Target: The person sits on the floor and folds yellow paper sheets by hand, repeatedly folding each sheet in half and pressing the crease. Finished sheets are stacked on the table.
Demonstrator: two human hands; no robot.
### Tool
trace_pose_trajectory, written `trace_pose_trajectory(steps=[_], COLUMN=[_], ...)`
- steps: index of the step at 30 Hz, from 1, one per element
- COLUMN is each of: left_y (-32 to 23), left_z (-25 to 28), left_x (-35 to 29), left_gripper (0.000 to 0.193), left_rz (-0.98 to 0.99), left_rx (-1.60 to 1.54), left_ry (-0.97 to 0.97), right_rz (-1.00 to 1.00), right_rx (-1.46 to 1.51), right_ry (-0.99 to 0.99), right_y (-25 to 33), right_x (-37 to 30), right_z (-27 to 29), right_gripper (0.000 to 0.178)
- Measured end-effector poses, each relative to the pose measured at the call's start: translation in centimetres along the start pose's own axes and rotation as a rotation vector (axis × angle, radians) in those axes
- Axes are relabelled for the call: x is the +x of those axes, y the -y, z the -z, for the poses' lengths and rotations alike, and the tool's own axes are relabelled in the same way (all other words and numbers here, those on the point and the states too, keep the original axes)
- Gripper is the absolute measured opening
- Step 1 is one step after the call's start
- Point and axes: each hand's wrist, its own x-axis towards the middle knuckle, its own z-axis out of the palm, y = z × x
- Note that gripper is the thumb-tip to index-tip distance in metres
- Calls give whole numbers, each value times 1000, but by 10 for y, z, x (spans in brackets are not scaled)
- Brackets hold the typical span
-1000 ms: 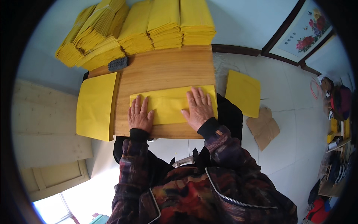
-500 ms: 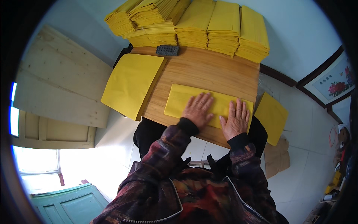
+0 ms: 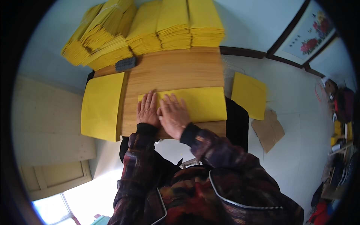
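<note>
A long folded sheet of yellow paper point(image 3: 206, 105) lies flat along the near side of the wooden table point(image 3: 176, 67). My left hand point(image 3: 147, 109) presses down on its left end, fingers stretched out. Right beside it, my right hand point(image 3: 174, 115) rests on the paper too, with its fingers extended and its thumb side close against the left hand. Neither hand grips anything. To the left of my hands is a stack of larger yellow sheets point(image 3: 101, 105) at the table's left edge.
Several thick bundles of folded yellow paper point(image 3: 174, 35) line the back of the table. A dark grey textured block point(image 3: 125, 64) sits before them. Right of the table are another yellow sheet point(image 3: 248, 95) and a brown paper piece point(image 3: 268, 130) lower down.
Both hands have slid to the left end of the folded paper and come together; before, they lay apart near its middle and right end. The whole view has turned.
</note>
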Motion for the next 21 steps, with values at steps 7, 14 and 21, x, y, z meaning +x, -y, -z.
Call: trace_pose_trajectory(steps=[7, 14, 21], left_y=[-2, -1, 2], left_z=[-1, 2, 0], left_x=[1, -1, 1], left_gripper=[59, 62, 62], left_rz=[9, 0, 21], left_rx=[8, -18, -15], left_ry=[6, -5, 26], right_rz=[-146, -294, -349], right_rx=[-18, -180, -280], right_ry=[43, 48, 19], right_y=[-14, -70, -105], right_x=[20, -23, -46], right_z=[-13, 29, 53], right_gripper=[73, 86, 87])
